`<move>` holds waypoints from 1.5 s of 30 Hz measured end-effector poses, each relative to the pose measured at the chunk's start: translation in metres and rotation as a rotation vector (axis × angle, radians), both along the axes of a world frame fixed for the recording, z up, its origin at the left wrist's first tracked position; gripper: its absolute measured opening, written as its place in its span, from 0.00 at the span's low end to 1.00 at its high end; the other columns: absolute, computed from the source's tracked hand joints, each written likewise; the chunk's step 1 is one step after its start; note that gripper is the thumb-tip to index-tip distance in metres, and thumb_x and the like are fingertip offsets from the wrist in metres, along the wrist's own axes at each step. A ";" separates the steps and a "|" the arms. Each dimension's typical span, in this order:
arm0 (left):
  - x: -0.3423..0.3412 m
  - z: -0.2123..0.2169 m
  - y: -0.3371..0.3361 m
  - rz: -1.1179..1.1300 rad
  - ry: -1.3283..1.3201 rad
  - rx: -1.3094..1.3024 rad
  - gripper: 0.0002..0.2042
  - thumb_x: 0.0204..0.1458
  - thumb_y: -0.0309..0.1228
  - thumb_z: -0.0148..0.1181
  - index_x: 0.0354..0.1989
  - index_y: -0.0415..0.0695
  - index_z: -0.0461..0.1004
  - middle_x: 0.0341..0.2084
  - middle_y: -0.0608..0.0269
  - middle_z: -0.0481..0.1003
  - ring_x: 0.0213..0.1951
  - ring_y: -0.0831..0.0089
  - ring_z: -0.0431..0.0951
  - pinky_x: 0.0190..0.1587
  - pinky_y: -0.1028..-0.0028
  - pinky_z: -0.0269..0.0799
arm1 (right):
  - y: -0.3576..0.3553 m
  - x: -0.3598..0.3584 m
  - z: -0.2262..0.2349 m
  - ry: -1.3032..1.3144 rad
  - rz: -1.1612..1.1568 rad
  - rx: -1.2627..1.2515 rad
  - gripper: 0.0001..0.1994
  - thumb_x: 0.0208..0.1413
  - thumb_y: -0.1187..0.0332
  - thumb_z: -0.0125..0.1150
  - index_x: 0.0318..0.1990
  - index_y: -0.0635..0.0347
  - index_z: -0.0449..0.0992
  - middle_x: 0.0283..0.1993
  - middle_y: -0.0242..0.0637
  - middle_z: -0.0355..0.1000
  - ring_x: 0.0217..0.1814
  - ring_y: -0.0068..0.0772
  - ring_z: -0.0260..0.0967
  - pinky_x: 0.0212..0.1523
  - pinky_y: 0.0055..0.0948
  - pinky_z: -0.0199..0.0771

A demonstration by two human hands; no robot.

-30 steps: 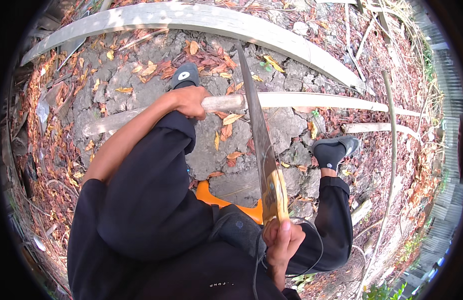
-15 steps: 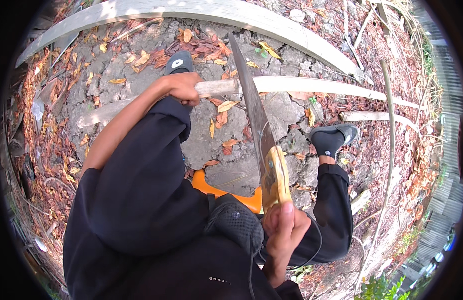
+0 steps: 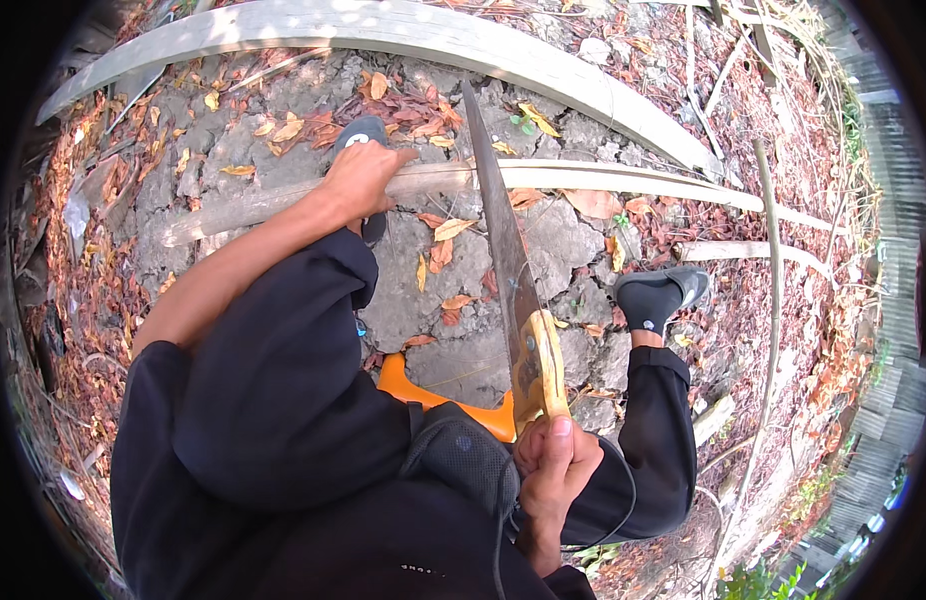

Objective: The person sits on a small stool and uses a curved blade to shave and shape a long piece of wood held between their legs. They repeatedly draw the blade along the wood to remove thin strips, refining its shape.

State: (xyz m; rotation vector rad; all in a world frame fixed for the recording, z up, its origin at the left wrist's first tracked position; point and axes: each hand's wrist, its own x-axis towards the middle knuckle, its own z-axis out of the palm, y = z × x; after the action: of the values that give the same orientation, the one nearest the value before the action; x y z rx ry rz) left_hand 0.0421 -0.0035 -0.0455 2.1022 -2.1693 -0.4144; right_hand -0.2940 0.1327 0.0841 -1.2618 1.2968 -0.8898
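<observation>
From the head camera, the left hand (image 3: 361,178) is wrapped with closed fingers around a long pale split bamboo strip (image 3: 583,178), pinning it where it runs left to right across the cracked grey dry ground (image 3: 423,300), just in front of a grey slip-on shoe (image 3: 363,135) on the left foot. The right hand (image 3: 553,465), near the body, has its fingers curled tight about the yellow wooden handle of a long grey hand saw (image 3: 513,290), whose blade reaches away to cross the strip just right of the left hand. The strip looks whole on both sides of the blade; I cannot tell how deep any cut goes, so the sawing seems early or midway, with severing left. An orange plastic stool (image 3: 453,400) shows under the person; a wide grey curved plank (image 3: 433,35) lies farther off among brown fallen leaves (image 3: 93,270).
</observation>
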 end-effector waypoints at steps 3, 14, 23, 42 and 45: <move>0.003 -0.007 0.003 -0.045 0.038 -0.096 0.29 0.33 0.29 0.72 0.51 0.41 0.75 0.26 0.46 0.79 0.36 0.49 0.81 0.40 0.56 0.76 | -0.003 0.003 0.006 -0.027 -0.020 0.025 0.26 0.70 0.59 0.43 0.18 0.61 0.58 0.12 0.28 0.52 0.12 0.16 0.45 0.14 0.23 0.41; -0.003 -0.013 -0.017 0.020 0.243 0.400 0.16 0.33 0.29 0.63 0.34 0.38 0.81 0.27 0.41 0.80 0.35 0.46 0.82 0.40 0.57 0.76 | 0.028 -0.013 0.004 0.044 0.063 0.052 0.25 0.67 0.60 0.47 0.17 0.63 0.61 0.11 0.30 0.56 0.11 0.21 0.52 0.15 0.25 0.47; -0.002 0.000 -0.020 0.179 0.356 0.671 0.15 0.29 0.28 0.62 0.28 0.33 0.78 0.22 0.46 0.79 0.28 0.57 0.82 0.32 0.61 0.75 | 0.030 -0.007 0.008 0.004 0.010 -0.016 0.27 0.68 0.59 0.49 0.15 0.62 0.59 0.11 0.28 0.56 0.11 0.17 0.49 0.14 0.23 0.43; 0.003 -0.008 -0.010 0.137 0.340 0.590 0.16 0.27 0.30 0.63 0.28 0.33 0.77 0.20 0.47 0.78 0.26 0.56 0.81 0.32 0.63 0.75 | 0.029 -0.001 0.000 -0.040 0.011 0.035 0.27 0.70 0.60 0.45 0.15 0.60 0.57 0.12 0.29 0.54 0.12 0.16 0.49 0.14 0.21 0.43; 0.000 -0.004 -0.010 0.164 0.372 0.587 0.14 0.28 0.30 0.62 0.26 0.33 0.75 0.18 0.51 0.77 0.22 0.61 0.79 0.27 0.63 0.73 | -0.001 0.017 -0.017 0.174 0.092 0.039 0.20 0.64 0.66 0.52 0.19 0.66 0.65 0.12 0.38 0.58 0.12 0.30 0.56 0.18 0.31 0.52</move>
State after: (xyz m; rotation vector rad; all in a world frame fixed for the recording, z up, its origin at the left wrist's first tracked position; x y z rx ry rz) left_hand 0.0424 -0.0134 -0.0497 2.1910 -1.7854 -1.4368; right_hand -0.2772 0.1313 0.0668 -1.3806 1.3734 -0.6985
